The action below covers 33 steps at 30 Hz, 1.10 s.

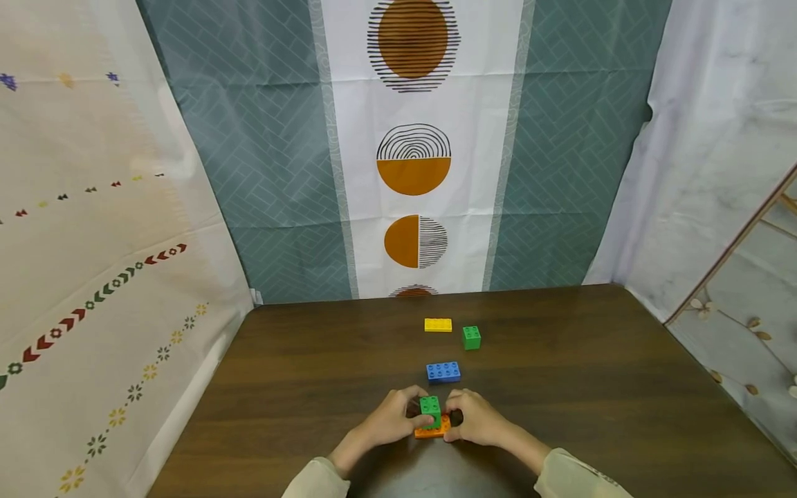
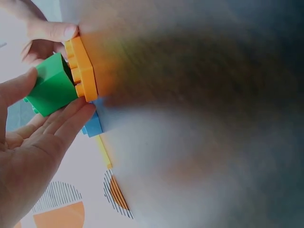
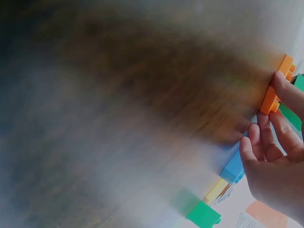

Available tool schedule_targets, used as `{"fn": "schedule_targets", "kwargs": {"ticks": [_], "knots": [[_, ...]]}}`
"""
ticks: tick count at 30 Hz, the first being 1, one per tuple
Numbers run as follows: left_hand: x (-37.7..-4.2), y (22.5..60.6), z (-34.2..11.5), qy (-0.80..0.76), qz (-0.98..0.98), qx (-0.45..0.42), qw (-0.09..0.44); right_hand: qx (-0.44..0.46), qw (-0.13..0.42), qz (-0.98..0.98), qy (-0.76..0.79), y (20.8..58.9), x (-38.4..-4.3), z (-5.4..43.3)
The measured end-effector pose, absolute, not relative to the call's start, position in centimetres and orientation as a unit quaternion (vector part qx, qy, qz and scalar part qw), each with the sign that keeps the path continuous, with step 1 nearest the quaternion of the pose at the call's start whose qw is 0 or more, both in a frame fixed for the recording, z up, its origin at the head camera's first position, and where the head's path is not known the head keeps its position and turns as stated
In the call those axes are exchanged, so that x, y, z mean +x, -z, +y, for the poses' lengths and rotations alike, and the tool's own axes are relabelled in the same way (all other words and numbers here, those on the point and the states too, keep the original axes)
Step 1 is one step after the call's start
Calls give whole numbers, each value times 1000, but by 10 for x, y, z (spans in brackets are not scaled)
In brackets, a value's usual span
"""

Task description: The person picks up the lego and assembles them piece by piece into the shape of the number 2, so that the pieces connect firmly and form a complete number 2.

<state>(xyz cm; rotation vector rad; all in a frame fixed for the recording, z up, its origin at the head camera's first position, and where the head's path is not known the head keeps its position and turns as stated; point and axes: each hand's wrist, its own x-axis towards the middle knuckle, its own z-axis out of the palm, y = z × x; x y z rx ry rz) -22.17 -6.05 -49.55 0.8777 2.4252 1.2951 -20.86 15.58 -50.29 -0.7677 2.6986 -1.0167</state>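
Observation:
My left hand point(image 1: 386, 417) pinches a green toy building brick point(image 1: 430, 404) between thumb and fingers. The brick's underside meets the studs of a flat orange brick point(image 1: 428, 434) on the table. Seen from the left wrist, the green brick point(image 2: 51, 85) sits tilted, with a dark gap between it and the orange one point(image 2: 85, 71) on one side. My right hand point(image 1: 478, 418) grips the orange brick's right end, thumb on the near side and fingertips at the far side. The right wrist view shows that thumb pressed on the orange brick point(image 3: 270, 97).
Just beyond the hands lies a blue brick point(image 1: 443, 372) with two rows of studs. Farther back are a flat yellow brick point(image 1: 438, 325) and a second green brick point(image 1: 471, 337). The brown table point(image 1: 299, 373) ends at hanging patterned cloths point(image 1: 280, 173).

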Motion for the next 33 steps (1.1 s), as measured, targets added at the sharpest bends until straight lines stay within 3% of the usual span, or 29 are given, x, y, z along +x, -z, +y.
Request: {"fn": "schedule_targets", "kwargs": {"ticks": [33], "knots": [[-214, 494, -71, -442, 837, 298, 126, -242, 80, 905, 340, 502, -207, 154]]}}
